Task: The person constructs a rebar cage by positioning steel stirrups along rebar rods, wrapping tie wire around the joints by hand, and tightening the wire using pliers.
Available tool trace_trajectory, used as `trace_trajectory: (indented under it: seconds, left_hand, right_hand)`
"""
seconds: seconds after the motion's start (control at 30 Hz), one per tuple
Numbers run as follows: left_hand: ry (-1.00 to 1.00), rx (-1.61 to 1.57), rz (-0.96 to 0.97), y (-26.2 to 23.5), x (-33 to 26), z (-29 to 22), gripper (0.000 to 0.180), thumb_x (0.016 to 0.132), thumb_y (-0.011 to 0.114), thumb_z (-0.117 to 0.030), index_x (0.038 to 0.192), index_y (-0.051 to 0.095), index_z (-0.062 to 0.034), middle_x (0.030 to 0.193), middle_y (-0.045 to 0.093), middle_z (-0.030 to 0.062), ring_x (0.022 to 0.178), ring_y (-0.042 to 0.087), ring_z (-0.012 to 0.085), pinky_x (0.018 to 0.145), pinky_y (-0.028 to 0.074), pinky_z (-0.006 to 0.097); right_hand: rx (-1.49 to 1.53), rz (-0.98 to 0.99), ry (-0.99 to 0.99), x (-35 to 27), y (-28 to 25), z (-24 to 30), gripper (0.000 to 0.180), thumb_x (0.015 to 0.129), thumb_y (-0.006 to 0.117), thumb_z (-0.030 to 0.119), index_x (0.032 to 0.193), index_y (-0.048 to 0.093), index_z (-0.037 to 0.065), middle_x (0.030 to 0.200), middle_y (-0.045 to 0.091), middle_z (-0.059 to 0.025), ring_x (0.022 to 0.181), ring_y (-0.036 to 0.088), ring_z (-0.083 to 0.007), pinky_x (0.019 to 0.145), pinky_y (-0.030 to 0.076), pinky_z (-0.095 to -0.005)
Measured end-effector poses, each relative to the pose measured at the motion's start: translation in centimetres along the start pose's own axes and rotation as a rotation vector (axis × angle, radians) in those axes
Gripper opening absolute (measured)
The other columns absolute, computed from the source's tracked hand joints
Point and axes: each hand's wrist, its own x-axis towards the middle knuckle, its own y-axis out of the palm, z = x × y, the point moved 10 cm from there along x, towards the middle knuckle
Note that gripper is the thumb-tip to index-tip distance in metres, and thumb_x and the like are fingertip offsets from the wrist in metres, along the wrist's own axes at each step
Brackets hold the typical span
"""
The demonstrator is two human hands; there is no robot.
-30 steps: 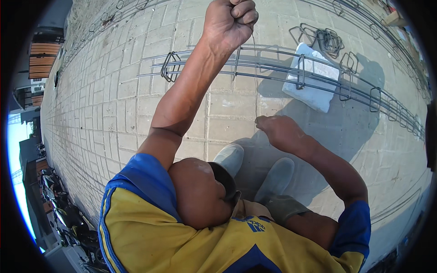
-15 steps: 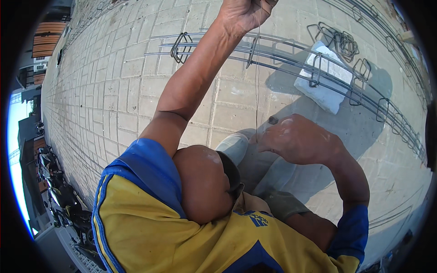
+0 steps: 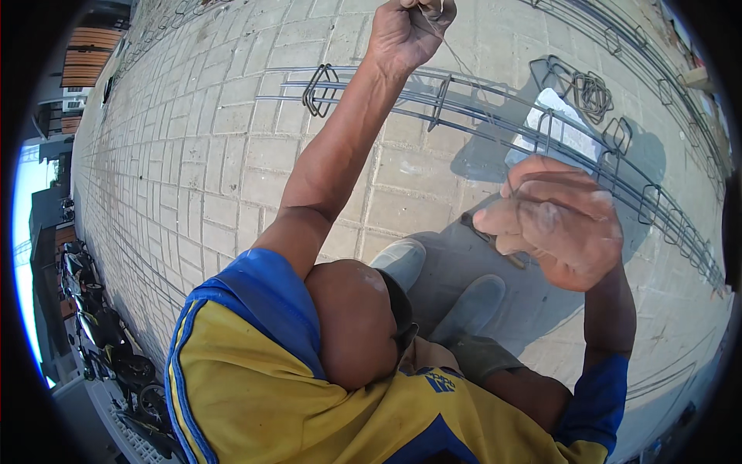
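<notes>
Stretched out to the far side, my left hand (image 3: 413,31) is closed on a thin wire (image 3: 457,60); the wire's far end is lost against the paving. My right hand (image 3: 556,216) is raised over the ground at the right, fingers curled and pressed together; it is somewhat blurred, and anything in its grip cannot be made out. A tool with a dark end and a brownish handle (image 3: 512,260) shows partly under that hand. Beyond both hands lies a long rebar cage (image 3: 483,116) of thin rods with square stirrups (image 3: 319,90), apart from my right hand in height.
Under the cage rests a white block (image 3: 558,108). Loose stirrups (image 3: 589,91) lie in a pile behind it. Another rebar cage (image 3: 618,42) runs along the far right. My feet (image 3: 402,261) stand on pale paving (image 3: 209,170). Parked motorcycles (image 3: 104,325) are at the far left.
My right hand has risen and moved right, away from the wire's lower part. My left hand has shifted slightly left, and the wire no longer hangs straight down between the hands.
</notes>
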Motion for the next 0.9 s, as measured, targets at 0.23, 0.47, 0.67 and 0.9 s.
trace_trajectory:
  seconds: [0.23,0.47,0.67,0.9]
  left_hand:
    - [-0.094,-0.060,0.065,3.9,0.9,3.5,0.019,0.101,0.056,-0.026,0.112,0.061,-0.0111,0.098,0.063,0.0049,0.083,0.060,0.0176,0.080,0.049,0.037]
    - [0.139,0.176,-0.115,-5.0,0.1,1.4,0.019,0.102,0.055,-0.026,0.113,0.061,-0.0115,0.101,0.065,0.0061,0.087,0.062,0.0189,0.082,0.050,0.038]
    - [-0.063,0.236,-0.151,-5.2,0.3,7.9,0.026,0.100,0.056,-0.032,0.114,0.062,-0.0116,0.107,0.067,0.0103,0.097,0.064,0.0234,0.088,0.051,0.040]
    - [-0.235,1.128,-0.175,-5.5,-0.6,3.4,0.030,0.100,0.054,-0.033,0.105,0.065,-0.0055,0.094,0.069,0.0105,0.092,0.065,0.0233,0.085,0.050,0.039]
  right_hand:
    - [-0.183,-0.394,0.884,-9.4,-12.6,-22.6,0.030,0.098,0.059,0.026,0.100,0.067,-0.003,0.055,0.040,0.0024,0.049,0.037,-0.0078,0.047,0.035,-0.0284]
    - [-0.646,0.416,0.705,-5.8,1.9,-13.0,0.055,0.094,0.062,0.039,0.128,0.055,-0.004,0.112,0.061,-0.0239,0.104,0.059,-0.0296,0.090,0.046,-0.0395]
    - [-0.027,-0.296,0.461,1.9,-2.3,-13.3,0.070,0.095,0.062,0.036,0.145,0.037,-0.005,0.130,0.058,-0.0276,0.120,0.059,-0.0366,0.098,0.047,-0.0430]
    - [-0.764,-0.317,0.341,4.8,-2.2,-12.7,0.029,0.094,0.058,0.016,0.118,0.067,0.002,0.087,0.070,-0.0199,0.079,0.070,-0.0303,0.071,0.053,-0.0359]
